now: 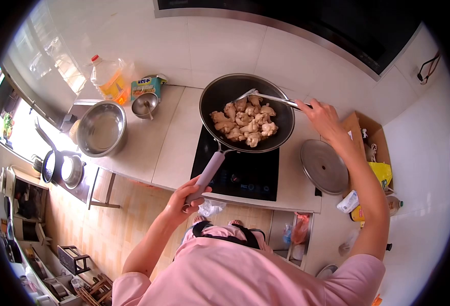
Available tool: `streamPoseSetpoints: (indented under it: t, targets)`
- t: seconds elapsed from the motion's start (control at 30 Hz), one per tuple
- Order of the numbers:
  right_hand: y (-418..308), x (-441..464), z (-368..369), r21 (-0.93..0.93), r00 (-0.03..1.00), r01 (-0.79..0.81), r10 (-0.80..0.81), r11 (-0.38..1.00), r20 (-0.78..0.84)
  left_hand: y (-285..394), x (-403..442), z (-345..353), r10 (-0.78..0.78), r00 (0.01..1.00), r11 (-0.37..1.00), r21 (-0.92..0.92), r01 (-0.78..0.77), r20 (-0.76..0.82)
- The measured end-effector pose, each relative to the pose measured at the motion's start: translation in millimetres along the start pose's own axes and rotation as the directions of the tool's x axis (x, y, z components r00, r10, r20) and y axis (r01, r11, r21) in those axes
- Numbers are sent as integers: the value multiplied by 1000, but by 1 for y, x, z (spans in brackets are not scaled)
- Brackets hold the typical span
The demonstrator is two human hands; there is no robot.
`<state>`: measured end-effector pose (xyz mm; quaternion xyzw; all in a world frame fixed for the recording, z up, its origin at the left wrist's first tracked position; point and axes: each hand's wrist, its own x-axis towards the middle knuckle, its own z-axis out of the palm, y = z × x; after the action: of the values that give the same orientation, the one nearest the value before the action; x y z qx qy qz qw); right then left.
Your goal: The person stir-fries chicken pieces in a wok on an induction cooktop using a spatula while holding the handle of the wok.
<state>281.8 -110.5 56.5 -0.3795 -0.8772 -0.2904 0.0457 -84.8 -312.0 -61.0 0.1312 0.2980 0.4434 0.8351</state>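
A dark frying pan (282, 109) with pale chicken pieces (244, 120) in it stands over the black cooktop (242, 176). My left hand (185, 198) is wrapped round the pan's light purple handle (209, 171). In my right hand (323, 118) is the dark-ended handle of a metal spatula (275, 99), whose head rests inside the pan at the upper edge of the chicken.
Left on the counter are a steel basin (101, 128), a small metal bowl (145, 105), an oil bottle (108, 80) and a green box (146, 86). A round lid (324, 167) lies right of the cooktop, near a cardboard box (354, 130). A hood hangs above.
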Motion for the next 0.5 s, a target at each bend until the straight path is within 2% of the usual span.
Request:
streamPoseSetpoints:
  t: [0.07, 0.17, 0.27, 0.37, 0.5]
  targets:
    - [0, -5, -17, 52, 998, -48, 49, 998, -26, -2, 0, 2, 7, 1000, 1000, 1, -7, -16]
    - [-21, -9, -39, 121, 1000, -21, 19, 992, 12, -2, 1, 1, 3, 1000, 1000, 2, -3, -14]
    - [-50, -13, -24, 44, 989, 107, -102, 993, -112, -4, 2, 0, -7, 1000, 1000, -7, 7, -9]
    - [-50, -18, -11, -36, 990, 125, -127, 991, -64, -7, 2, -3, -13, 1000, 1000, -17, 13, -11]
    - [-27, -16, -52, 38, 999, -45, 46, 998, -15, -7, 2, 1, -10, 1000, 1000, -14, 10, -21]
